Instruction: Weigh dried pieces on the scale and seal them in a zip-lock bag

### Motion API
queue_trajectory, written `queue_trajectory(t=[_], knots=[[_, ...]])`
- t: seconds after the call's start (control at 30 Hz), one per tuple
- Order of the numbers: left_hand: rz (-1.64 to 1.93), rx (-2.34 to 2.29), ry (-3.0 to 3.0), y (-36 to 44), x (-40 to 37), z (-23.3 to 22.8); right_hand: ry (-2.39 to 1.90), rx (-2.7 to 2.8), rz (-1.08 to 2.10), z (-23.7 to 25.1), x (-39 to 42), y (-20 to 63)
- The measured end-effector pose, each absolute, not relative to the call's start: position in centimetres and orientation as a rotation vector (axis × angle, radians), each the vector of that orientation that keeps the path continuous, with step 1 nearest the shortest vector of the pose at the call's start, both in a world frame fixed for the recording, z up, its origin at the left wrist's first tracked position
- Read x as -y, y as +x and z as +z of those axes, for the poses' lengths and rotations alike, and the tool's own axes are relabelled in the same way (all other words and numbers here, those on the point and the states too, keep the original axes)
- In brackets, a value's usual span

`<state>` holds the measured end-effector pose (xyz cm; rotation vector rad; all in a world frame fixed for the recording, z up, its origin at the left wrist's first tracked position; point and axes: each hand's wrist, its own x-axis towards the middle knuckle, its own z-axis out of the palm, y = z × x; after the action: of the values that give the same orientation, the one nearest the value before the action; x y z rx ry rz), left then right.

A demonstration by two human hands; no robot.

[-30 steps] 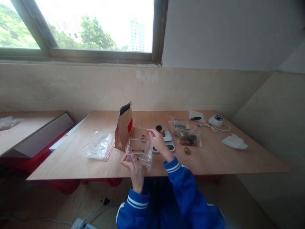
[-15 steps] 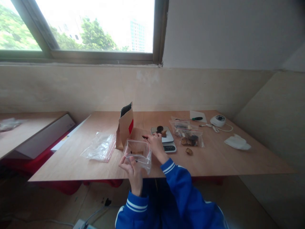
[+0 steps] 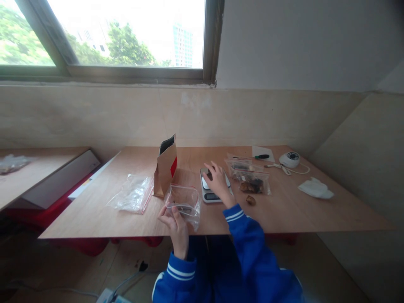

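Clear zip bag (image 3: 184,202): held open-mouthed above the near edge of the wooden table (image 3: 284,214), just in front of the person. A few small dark pieces lie inside; what they are cannot be told. The left hand (image 3: 174,220) grips the bag's near rim from below, fingers closed on the plastic.

Digital scale (image 3: 211,191): on the table at 2 o'clock from the bag, close beside it. The right hand (image 3: 217,182) lies over the platform, fingers spread and bent down onto it. Whether it holds anything cannot be told, as the hand covers the platform. Both sleeves are blue with white cuff stripes.

Brown paper pouch (image 3: 165,166): upright, top open, red patch on its side, at 11 o'clock from the bag, near it.

Flat clear bags (image 3: 131,193): lying at 9 o'clock from the held bag, apart from it.

Filled zip bag (image 3: 249,176): holds brown and dark pieces, just right of the scale at 3 o'clock. One loose brown piece (image 3: 250,200) lies at its near side.

Far right corner, at 2 o'clock: green-handled tool (image 3: 261,156), white round device (image 3: 288,159) with cord, white tissue (image 3: 315,188) nearer the right edge.
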<state>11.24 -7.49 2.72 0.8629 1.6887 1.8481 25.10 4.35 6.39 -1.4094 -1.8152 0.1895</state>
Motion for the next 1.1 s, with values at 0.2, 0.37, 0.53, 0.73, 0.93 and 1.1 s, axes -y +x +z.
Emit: queue_trajectory(t=[0.2,0.37,0.53,0.73,0.93,1.1], knots=[[1.861,-1.667,0.918,11.5,7.6,3.0,-1.663,1.93,0.171,2.0,-7.9,26.9],[1.853,-1.662,0.913,11.4,7.6,2.8,-1.551,1.876,0.144,1.6,-8.4,27.5],[1.833,-1.714,0.876,11.4,7.5,2.6,-1.484,1.803,0.164,1.7,-8.5,28.2],[1.83,-1.719,0.875,11.4,7.3,2.5,-1.405,1.775,0.213,1.6,-8.2,28.5],[1.805,-1.704,0.887,11.5,7.3,2.2,-1.255,1.527,0.392,4.6,-6.5,27.1],[1.74,-1.7,0.909,12.0,7.5,2.0,-1.012,1.543,0.548,9.0,-2.3,23.8]])
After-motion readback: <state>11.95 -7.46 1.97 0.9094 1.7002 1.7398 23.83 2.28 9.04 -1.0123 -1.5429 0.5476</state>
